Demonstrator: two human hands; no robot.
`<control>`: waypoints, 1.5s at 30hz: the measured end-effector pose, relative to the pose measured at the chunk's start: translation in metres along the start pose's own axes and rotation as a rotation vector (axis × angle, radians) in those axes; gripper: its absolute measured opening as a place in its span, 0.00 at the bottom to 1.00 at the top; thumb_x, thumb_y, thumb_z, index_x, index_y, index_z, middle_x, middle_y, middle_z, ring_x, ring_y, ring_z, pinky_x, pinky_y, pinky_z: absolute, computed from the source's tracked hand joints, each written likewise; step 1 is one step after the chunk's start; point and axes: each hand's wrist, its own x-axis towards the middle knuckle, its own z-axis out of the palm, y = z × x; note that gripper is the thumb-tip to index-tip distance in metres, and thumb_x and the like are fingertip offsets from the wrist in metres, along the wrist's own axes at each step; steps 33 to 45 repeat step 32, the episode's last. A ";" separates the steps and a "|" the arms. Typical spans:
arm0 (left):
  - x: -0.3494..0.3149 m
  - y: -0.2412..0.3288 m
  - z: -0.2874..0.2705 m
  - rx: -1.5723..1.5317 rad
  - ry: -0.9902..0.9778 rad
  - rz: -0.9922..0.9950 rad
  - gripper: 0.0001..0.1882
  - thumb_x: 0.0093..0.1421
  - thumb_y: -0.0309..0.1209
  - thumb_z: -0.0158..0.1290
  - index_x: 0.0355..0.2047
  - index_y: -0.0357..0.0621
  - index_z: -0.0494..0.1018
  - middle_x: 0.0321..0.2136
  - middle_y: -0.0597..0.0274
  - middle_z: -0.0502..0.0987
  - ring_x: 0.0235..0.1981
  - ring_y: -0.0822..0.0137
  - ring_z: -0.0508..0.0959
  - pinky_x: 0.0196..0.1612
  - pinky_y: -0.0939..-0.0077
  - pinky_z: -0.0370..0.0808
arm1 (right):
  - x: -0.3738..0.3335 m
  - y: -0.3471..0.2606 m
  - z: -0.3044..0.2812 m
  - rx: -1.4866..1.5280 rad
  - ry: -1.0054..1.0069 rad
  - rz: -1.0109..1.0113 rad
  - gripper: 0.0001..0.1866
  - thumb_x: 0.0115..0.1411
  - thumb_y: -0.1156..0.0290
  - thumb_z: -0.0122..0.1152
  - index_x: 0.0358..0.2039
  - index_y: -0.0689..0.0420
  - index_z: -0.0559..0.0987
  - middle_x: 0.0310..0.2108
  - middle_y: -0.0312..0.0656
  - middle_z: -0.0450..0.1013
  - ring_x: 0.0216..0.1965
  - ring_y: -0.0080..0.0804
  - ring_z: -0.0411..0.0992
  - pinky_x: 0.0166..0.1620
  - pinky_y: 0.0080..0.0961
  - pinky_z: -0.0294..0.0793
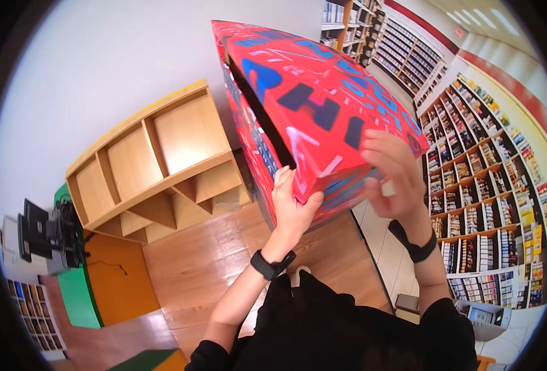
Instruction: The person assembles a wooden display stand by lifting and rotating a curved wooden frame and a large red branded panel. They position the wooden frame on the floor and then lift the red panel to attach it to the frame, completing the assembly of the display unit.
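In front of me stands a large red box, covered in dark blue and light blue lettering. A dark gap runs along its left side, between the top panel and the patterned side wall. The near left corner of that top panel is pinched by my left hand, thumb on the front face and fingers at the gap. My right hand is beside the box's near right edge, fingers apart and slightly blurred. Whether its fingertips touch the box I cannot tell. Both wrists wear black bands. What lies inside the gap is too dark to see.
Left of the box, a wooden cubby shelf stands against the white wall. A green and orange counter with black monitors is farther left. Tall shelves of cases line the right. Wood floor meets pale tiles.
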 end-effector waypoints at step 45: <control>0.182 -0.134 -0.067 0.310 -0.924 0.448 0.15 0.53 0.30 0.35 0.15 0.35 0.63 0.15 0.49 0.67 0.21 0.51 0.67 0.27 0.63 0.62 | 0.055 -0.079 0.063 -0.901 -0.851 -0.247 0.02 0.40 0.73 0.49 0.15 0.55 0.70 0.17 0.32 0.65 0.29 0.24 0.62 0.47 0.23 0.56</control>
